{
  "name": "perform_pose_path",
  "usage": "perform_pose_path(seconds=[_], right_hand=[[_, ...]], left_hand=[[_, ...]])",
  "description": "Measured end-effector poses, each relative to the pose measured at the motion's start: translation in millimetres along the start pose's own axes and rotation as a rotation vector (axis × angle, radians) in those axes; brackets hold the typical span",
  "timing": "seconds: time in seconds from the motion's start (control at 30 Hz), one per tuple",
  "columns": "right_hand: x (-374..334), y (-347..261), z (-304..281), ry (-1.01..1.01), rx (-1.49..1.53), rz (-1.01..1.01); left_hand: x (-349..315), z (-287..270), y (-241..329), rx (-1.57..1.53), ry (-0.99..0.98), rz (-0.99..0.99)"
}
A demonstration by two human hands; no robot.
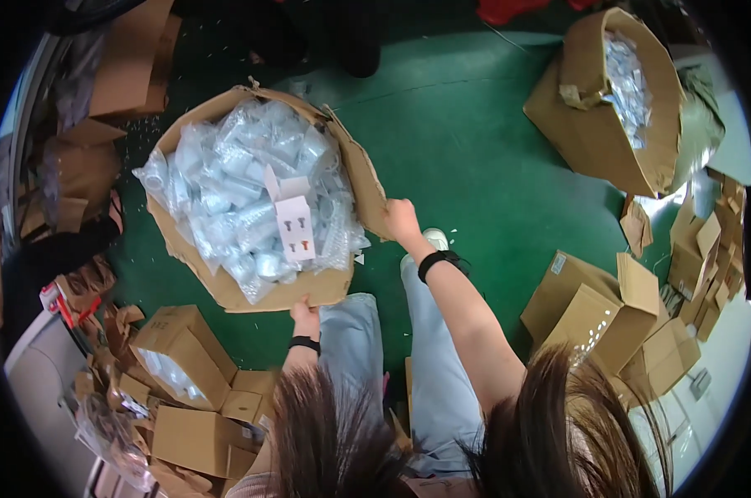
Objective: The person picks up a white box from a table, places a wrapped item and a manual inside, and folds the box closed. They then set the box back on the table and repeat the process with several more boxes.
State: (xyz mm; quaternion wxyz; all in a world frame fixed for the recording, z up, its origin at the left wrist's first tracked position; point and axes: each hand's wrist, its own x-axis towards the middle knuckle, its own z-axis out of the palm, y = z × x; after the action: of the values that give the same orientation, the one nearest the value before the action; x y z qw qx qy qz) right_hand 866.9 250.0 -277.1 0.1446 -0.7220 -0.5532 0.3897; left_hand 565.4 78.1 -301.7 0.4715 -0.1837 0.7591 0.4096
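A large open cardboard box (226,286) stands on the green floor in front of me, full of clear plastic bags of small parts (243,191). A small white carton (295,222) lies on top of the bags. My left hand (304,315) grips the box's near edge. My right hand (400,220) holds the box's right flap. Both wrists wear black bands. My legs in light jeans (425,357) show below, with strands of my hair at the bottom edge.
A second big cardboard box (595,124) with bagged parts sits at the upper right. Smaller brown cartons (591,315) stand to my right. Several cartons and scraps (180,357) pile at the lower left. A person in dark clothes (309,37) is at the top.
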Motion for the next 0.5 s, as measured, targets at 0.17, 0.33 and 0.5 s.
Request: perform_pose_path(seconds=[0.17,0.33,0.5], right_hand=[[-41.0,41.8,-65.0,0.014,0.027,0.040],[-100.1,153.0,-155.0,-0.006,-0.048,0.128],[-89.5,169.5,-181.6,0.040,-0.042,0.154]], left_hand=[[-52.3,2.2,-71.7,-0.057,-0.057,-0.088],[-164.4,53.1,-173.8,-0.146,-0.015,-0.325],[-162.1,67.9,-178.9,-0.130,-0.119,-0.420]])
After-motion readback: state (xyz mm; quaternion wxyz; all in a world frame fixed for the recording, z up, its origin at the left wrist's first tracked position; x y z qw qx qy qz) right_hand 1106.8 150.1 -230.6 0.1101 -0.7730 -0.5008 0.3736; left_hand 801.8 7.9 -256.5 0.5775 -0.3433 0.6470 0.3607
